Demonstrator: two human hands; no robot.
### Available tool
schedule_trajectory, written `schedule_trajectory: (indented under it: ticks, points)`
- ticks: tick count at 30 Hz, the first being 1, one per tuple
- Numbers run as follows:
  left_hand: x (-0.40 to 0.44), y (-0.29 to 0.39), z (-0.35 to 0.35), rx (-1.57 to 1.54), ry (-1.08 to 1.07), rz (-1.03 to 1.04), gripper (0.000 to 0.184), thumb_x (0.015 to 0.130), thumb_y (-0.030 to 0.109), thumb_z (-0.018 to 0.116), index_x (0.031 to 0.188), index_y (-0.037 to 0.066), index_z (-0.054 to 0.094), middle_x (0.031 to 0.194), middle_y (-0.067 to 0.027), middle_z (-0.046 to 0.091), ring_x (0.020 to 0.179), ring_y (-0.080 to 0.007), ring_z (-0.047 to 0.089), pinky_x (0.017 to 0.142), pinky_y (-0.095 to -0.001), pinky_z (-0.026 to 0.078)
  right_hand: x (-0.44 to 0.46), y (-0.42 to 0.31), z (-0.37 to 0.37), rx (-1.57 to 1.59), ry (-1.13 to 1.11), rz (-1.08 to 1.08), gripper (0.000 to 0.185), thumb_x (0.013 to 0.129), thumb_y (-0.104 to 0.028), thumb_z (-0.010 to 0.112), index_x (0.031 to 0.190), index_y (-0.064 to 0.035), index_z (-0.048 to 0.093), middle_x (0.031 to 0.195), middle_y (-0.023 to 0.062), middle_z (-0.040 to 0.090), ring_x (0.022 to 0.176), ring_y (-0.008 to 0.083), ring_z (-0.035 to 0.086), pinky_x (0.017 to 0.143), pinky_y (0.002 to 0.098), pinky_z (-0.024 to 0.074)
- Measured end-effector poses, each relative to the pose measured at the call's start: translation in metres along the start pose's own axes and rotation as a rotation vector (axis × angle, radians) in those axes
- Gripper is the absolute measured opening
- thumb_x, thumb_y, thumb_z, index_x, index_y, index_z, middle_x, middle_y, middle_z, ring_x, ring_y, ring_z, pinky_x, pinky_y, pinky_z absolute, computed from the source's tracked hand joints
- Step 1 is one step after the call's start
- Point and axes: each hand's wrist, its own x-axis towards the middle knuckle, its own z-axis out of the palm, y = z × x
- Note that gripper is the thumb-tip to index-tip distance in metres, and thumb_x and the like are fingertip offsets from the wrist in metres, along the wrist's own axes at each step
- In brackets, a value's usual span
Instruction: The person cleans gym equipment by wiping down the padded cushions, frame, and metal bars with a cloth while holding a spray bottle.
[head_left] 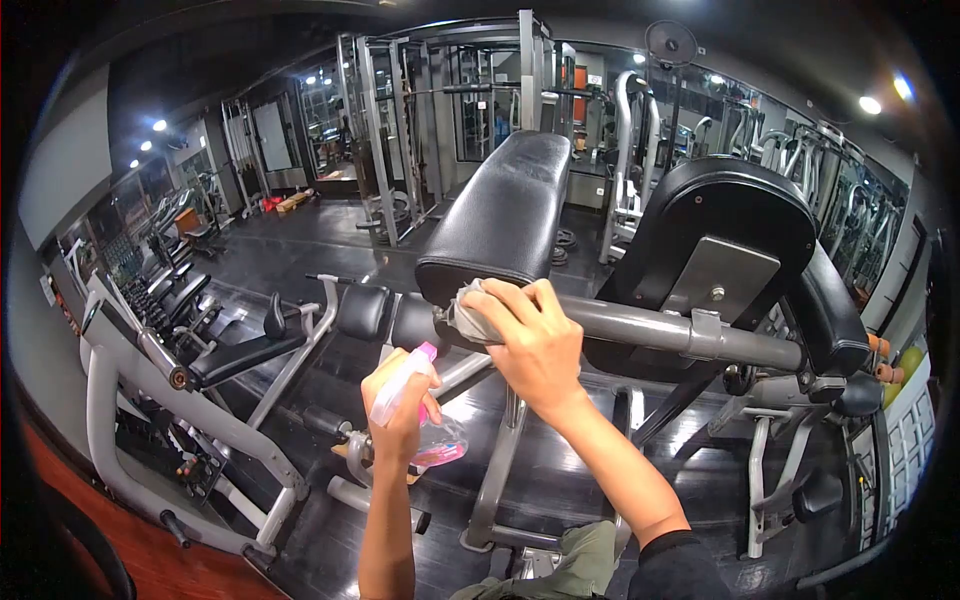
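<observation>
Plainly, the right hand (535, 345) grips a crumpled grey cloth (472, 318) at the near lower edge of a padded black bench (505, 205), where the pad meets a thick steel tube (640, 325); whether the cloth bears on pad or metal is hard to tell. That tube bounds the hand at 3 o'clock, the pad at 12, and a dark gap opens at 6. At 8 o'clock from it, just beside, the left hand (395, 400) is wrapped around the neck of a clear spray bottle (440, 450) with pink liquid, with roller pads (365, 312) near at 11 and floor showing at 7. As for pose, the right fingers bend over the cloth, knuckles up, the forearm slanting in from 5 o'clock out of a black sleeve (680, 565); the left fist stands almost upright on a forearm rising from 6, nozzle pointing toward 1. Farther out, a backrest (690, 215) tilts at 2 o'clock, a curved machine frame (105, 410) arcs at 8, and dark flooring (290, 250) stretches toward 10, up to a tall rack (365, 130) at 11.
</observation>
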Motion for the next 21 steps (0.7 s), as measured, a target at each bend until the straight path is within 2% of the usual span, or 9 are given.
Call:
schedule_trajectory:
  ticks: [4, 8, 12, 16, 21]
  points:
    - [-0.003, -0.001, -0.004, 0.019, -0.008, 0.028, 0.032, 0.093, 0.021, 0.052, 0.077, -0.006, 0.059, 0.074, -0.0091, 0.056, 0.042, -0.0151, 0.057, 0.046, -0.0271, 0.048, -0.018, 0.01, -0.013, -0.047, 0.08, 0.076, 0.055, 0.055, -0.006, 0.076, 0.107, -0.0237, 0.068, 0.106, -0.0085, 0.065, 0.085, 0.0182, 0.06, 0.065, 0.0297, 0.0553]
    - [-0.005, 0.004, -0.01, -0.026, -0.011, 0.033, 0.033, 0.092, 0.022, 0.052, 0.077, -0.007, 0.059, 0.074, -0.0093, 0.056, 0.042, -0.0156, 0.057, 0.047, -0.0269, 0.048, -0.014, 0.006, -0.015, -0.007, 0.11, 0.157, 0.054, 0.056, -0.004, 0.076, 0.106, -0.0227, 0.069, 0.106, -0.0058, 0.066, 0.086, 0.0201, 0.061, 0.067, 0.0326, 0.0552]
    - [-0.005, 0.011, -0.014, -0.02, 0.014, 0.019, 0.033, 0.09, 0.023, 0.053, 0.077, -0.007, 0.059, 0.074, -0.0095, 0.055, 0.042, -0.0157, 0.057, 0.047, -0.0271, 0.048, 0.011, -0.009, 0.007, 0.032, 0.107, 0.086, 0.052, 0.059, -0.003, 0.072, 0.108, -0.0191, 0.066, 0.108, -0.0043, 0.064, 0.089, 0.0202, 0.061, 0.07, 0.0325, 0.0552]
    - [-0.006, 0.017, -0.016, -0.017, 0.031, 0.011, 0.034, 0.09, 0.023, 0.054, 0.076, -0.007, 0.058, 0.073, -0.0099, 0.055, 0.042, -0.0159, 0.057, 0.047, -0.0273, 0.048, 0.029, -0.03, 0.04, 0.037, -0.034, -0.019, 0.041, 0.066, -0.004, 0.069, 0.105, -0.0147, 0.064, 0.103, -0.0034, 0.061, 0.091, 0.02, 0.06, 0.068, 0.0325, 0.0569]
    - [-0.008, 0.012, -0.027, -0.023, 0.032, 0.023, 0.033, 0.09, 0.023, 0.053, 0.076, -0.007, 0.058, 0.072, -0.0097, 0.055, 0.043, -0.016, 0.057, 0.047, -0.0277, 0.048, 0.011, -0.024, 0.029, 0.03, -0.116, 0.003, 0.039, 0.064, -0.003, 0.071, 0.1, -0.017, 0.065, 0.102, -0.0043, 0.061, 0.091, 0.0189, 0.06, 0.064, 0.033, 0.057]
